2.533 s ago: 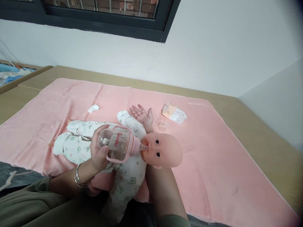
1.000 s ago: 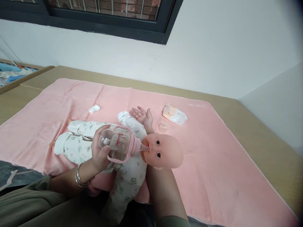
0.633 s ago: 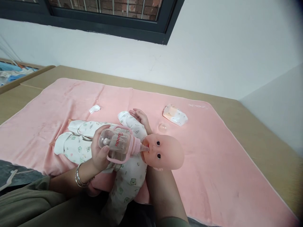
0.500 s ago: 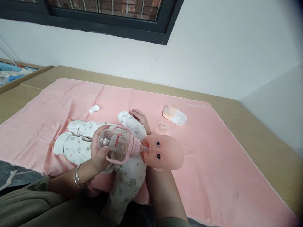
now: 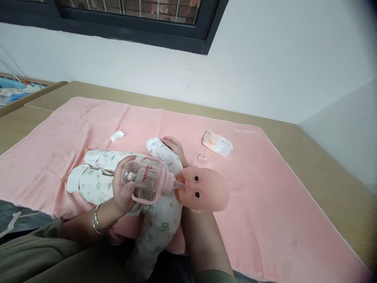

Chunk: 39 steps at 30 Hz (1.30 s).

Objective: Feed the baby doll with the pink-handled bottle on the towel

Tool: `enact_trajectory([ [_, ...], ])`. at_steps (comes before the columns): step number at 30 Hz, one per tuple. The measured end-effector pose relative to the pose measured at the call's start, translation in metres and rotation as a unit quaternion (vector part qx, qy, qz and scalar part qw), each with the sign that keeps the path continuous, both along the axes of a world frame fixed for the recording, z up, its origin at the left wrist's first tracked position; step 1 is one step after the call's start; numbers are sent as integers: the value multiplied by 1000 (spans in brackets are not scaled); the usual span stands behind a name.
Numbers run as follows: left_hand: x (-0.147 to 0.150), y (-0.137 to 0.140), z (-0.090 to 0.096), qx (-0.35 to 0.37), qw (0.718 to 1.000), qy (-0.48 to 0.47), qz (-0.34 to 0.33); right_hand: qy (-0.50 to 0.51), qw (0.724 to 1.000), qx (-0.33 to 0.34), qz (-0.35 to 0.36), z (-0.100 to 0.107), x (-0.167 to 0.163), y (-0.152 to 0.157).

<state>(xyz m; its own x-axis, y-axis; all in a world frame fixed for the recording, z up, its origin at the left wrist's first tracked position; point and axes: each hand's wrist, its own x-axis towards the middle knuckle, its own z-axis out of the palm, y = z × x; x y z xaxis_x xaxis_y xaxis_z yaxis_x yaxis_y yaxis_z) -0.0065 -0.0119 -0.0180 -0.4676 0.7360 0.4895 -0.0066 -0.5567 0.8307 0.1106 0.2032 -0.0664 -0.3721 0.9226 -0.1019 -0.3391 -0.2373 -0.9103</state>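
Two hands cradle a doll (image 5: pixel 165 188) near the blanket's (image 5: pixel 265 204) edge: left hand (image 5: pixel 122 188) gripping the bottle (image 5: pixel 147 180) at its mouth, right hand (image 5: pixel 176 146) curled over its far shoulder.

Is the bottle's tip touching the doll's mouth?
Touching. The head view shows the baby bottle, held in the left hand, with its teat pressed right against the lips of the doll, no gap between them.

L hand (image 5: pixel 122 192) grips bottle (image 5: pixel 145 181) | teat at doll (image 5: pixel 165 188) mouth | R hand hidden
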Motion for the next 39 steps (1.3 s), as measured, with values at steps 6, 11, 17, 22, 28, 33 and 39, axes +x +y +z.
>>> enact_trajectory([
  [6, -2, 0, -2, -6, 1000, 12, 10, -6, 1000, 0, 7, -3, 0, 2],
  [11, -1, 0, -1, 2, 1000, 7, 0, -12, 1000, 6, 0, -1, 0, 0],
  [17, -1, 0, -1, -10, 1000, 10, 15, -2, 1000, 4, 3, -3, 0, 0],
  [22, -2, 0, -1, -8, 1000, 4, 13, -11, 1000, 11, 4, -3, 1, 0],
  [28, -1, 0, 1, -33, 999, 9, 33, -5, 1000, 7, 10, 0, 0, -2],
  [33, -1, -1, 1, -35, 999, 8, 30, -14, 1000, 8, 4, -1, 0, -2],
  [39, -2, 0, -2, -18, 1000, 7, 21, -19, 1000, 15, 5, 1, 1, -2],
])
